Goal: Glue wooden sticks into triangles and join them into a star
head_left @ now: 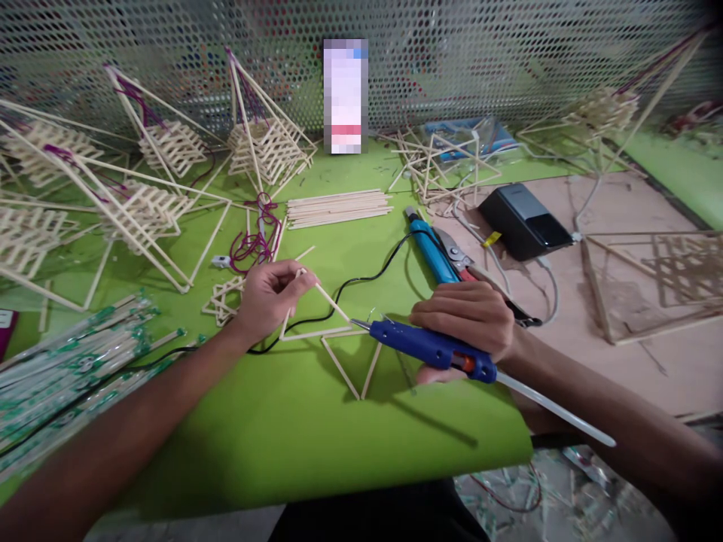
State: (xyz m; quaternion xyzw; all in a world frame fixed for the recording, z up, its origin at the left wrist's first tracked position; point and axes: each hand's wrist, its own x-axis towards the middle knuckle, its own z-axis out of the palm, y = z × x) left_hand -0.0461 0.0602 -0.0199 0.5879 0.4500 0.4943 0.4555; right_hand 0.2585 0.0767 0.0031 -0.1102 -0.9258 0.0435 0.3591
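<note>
Between its thumb and fingers, my left hand (274,297) pinches the upper corner of a small wooden stick triangle (316,333). My right hand (466,320) is wrapped round a blue hot glue gun (421,342), with a clear glue stick (556,406) sticking out of its back. The metal nozzle touches or nearly touches the triangle's right corner; I cannot tell which. Just below lies a second stick triangle (342,369) on the green table. Thin strands of glue show near the nozzle. A small star-like stick piece (223,301) lies left of my left hand.
Wooden stick frames (265,150) with purple string stand at the back left. A bundle of loose sticks (339,208) lies mid-table. Wrapped sticks (84,369) lie at left. Pliers (452,252), a teal tool (432,248) and a black box (525,218) sit at right. A black cord (361,280) crosses the table.
</note>
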